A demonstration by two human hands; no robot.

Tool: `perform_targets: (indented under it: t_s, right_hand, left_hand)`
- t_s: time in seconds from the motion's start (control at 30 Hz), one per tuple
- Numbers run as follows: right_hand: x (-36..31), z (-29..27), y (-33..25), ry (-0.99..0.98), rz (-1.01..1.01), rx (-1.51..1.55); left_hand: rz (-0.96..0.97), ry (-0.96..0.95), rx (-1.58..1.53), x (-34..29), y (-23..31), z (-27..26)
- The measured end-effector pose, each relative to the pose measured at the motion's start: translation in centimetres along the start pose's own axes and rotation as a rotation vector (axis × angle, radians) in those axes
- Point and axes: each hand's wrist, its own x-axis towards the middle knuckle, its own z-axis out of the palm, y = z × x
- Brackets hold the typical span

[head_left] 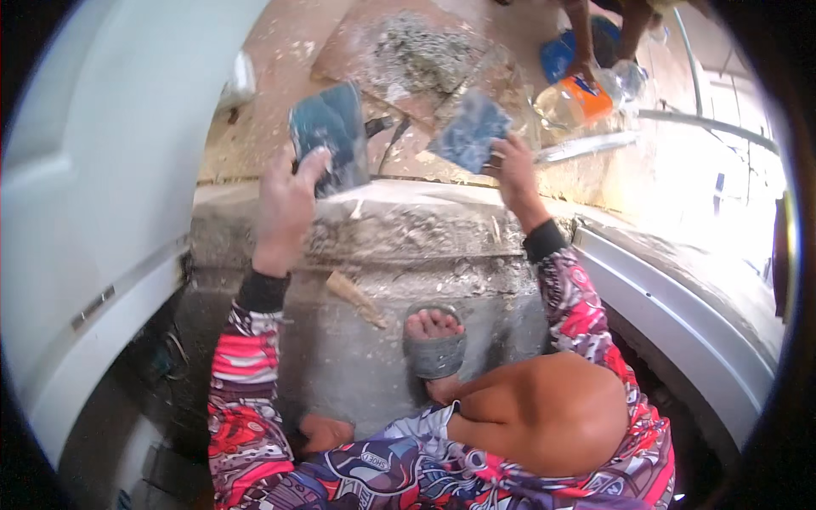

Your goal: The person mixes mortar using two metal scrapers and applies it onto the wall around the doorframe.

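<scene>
My left hand (285,208), slightly blurred, grips the edge of a dark teal, tile-like flat piece (340,136), its thumb on the near face. It is held upright above the concrete ledge. My right hand (515,170) pinches a smaller square, tile-like piece (470,134), blue-grey with whitish smears, by its right edge. The two pieces are apart. Beyond them, a heap of wet grey mortar (425,53) lies on a brownish board (344,53). Between the pieces, a short black handle-like thing (379,126) shows; what it belongs to is hidden.
At the far right another person's hand (583,70) touches a clear bottle with an orange label (574,104), beside a blue container (558,56). Below the rough concrete ledge (425,229) lies a tan stick-like piece (355,297) near my sandalled foot (434,340). White frames (93,170) flank me.
</scene>
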Motion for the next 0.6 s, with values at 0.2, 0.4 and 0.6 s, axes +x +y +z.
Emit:
perform_targets:
  t_s: [0.2, 0.4, 0.6]
  right_hand:
    - [6.4, -1.6, 3.1, 0.180, -0.044, 0.246]
    - [5.2, -6.1, 4.4, 0.188, -0.136, 0.084]
    - [0.0, -6.4, 1.2, 0.191, -0.050, 0.205]
  left_hand:
    - [0.354, -0.240, 0.637, 15.5, 0.0, 10.1]
    - [0.389, -0.400, 1.071, 24.0, -2.6, 19.1]
    - [0.338, -0.443, 1.316, 30.3, -7.4, 22.1]
